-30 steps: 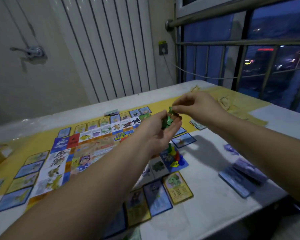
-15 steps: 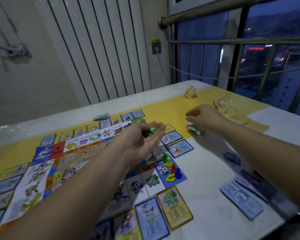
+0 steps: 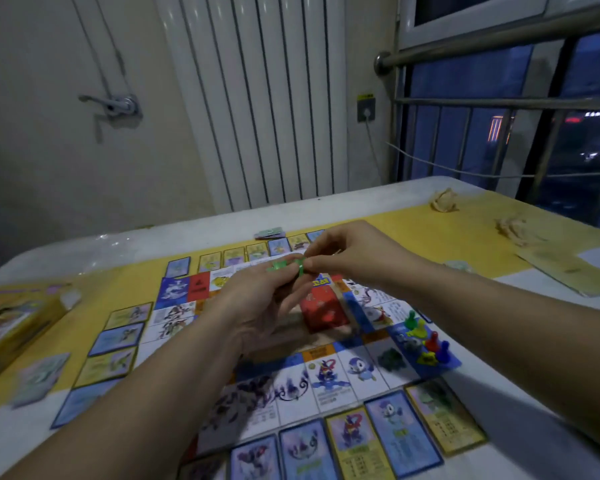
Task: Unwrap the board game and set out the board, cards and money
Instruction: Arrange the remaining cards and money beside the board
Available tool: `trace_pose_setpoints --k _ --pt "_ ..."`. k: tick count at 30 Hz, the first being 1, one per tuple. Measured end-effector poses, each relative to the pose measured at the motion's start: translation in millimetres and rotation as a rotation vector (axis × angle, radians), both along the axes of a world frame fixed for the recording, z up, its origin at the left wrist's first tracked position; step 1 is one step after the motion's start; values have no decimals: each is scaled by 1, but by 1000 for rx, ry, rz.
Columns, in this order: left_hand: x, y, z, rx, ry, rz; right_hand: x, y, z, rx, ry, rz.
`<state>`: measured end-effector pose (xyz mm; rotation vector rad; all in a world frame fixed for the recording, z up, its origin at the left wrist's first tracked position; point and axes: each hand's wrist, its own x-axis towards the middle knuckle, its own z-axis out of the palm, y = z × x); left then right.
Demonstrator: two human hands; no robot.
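Setup looked nearly done; only small bits left.
The board lay flat mid-table, ringed by cards. My left hand cupped the green pieces and my right hand pinched one. I couldn't pick out the money.

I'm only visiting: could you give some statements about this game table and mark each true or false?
1. The left hand and the right hand both hold small green pieces above the board. True.
2. The coloured pawns stand at the board's centre. False: they stand on its right corner.
3. Cards lie in rows beside the board. True.
4. The yellow box lies at the table's right. False: it lies at the left.
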<state>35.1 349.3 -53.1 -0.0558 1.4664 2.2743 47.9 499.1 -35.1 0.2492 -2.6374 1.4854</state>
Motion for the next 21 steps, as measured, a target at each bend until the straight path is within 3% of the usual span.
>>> trace_pose_setpoints --k 5,10,14,21 --pt "-6 -41 -2 -52 48 59 -21 -42 -4 -34 -135 44" --pt "-26 -74 7 54 15 181 -68 -66 -8 -275 -214 -32" --pt "-56 -98 7 142 -52 291 -129 -62 -19 -111 -95 -238" --pt "-100 -123 3 218 -76 327 -227 -65 -32 -1 -101 -380"
